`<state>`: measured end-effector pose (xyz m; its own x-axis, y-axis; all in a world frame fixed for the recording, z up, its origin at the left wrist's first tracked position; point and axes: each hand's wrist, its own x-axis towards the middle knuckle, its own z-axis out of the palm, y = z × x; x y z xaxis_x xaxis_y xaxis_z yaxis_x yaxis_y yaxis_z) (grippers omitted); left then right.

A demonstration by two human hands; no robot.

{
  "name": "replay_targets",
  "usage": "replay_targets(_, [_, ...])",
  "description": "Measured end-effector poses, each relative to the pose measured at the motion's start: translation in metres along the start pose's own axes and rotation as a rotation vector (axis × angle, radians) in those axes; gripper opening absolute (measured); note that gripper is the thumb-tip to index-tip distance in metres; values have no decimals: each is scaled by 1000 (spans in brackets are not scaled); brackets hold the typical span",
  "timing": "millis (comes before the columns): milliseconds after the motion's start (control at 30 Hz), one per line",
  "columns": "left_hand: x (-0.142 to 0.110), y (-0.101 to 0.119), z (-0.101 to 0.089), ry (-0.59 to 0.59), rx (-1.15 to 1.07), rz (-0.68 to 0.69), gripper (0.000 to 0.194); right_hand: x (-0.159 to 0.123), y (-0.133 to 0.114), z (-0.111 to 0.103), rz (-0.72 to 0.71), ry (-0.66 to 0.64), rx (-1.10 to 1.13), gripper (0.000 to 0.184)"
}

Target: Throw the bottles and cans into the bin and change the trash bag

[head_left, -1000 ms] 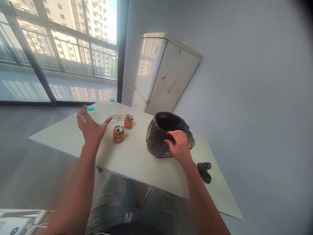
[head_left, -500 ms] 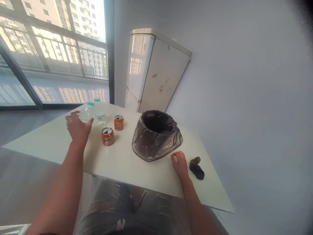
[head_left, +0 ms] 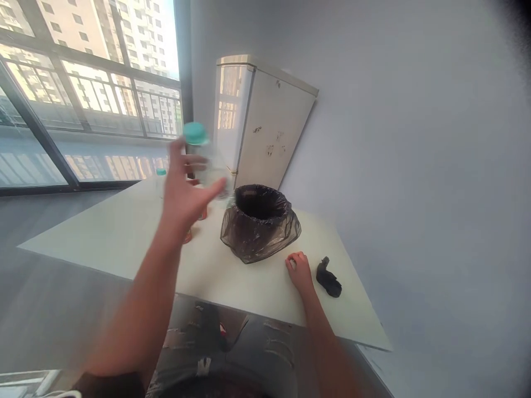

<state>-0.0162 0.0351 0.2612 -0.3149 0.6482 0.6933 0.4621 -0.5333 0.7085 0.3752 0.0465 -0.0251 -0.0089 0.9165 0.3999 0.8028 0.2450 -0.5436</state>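
Note:
My left hand (head_left: 182, 185) is wrapped round a clear plastic bottle (head_left: 213, 168) with a turquoise cap, held tilted above the table. Motion blurs both of them. Just to its right stands a bin (head_left: 257, 235) lined with a dark, see-through bag folded over its rim. My right hand (head_left: 299, 271) rests on the table in front of the bin, its fingers curled in and nothing visible in them. Beside that hand lies a bunched black plastic bag (head_left: 329, 281). Two orange-red cans are mostly hidden behind my left hand and wrist.
A second bottle, its turquoise cap (head_left: 161, 172) showing, stands at the far left of the white table (head_left: 244, 290). Behind the table are a white fridge (head_left: 277, 127) and a grey wall (head_left: 394, 166). A large window (head_left: 103, 105) fills the left.
My left hand has taken hold of one bottle, lifted it and moved right towards the bin. My right hand has stayed on the table. The view has shifted slightly.

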Motion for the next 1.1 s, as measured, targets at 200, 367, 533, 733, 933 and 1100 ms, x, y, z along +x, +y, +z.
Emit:
replay_targets(200, [18,16,95,-360,-50,-48,60,1,3,0,5,-9,4,13])
replay_targets(367, [6,9,128,-627,205,-69,51,1,4,1,16,-20,22,12])
replay_targets(533, [-7,6,124,-738,261,-39,56,0,2,0,13,-49,41,14])
replay_targets(733, [-14,0,126,-817,394,-72,17,0,3,0,7,-60,40,13])
replay_targets(933, [-6,-4,103,-470,199,14,19,0,4,1,0,-49,33,14])
replay_targets(1100, [43,-66,38,198,447,-15,41,2,2,0,-13,-47,17,13])
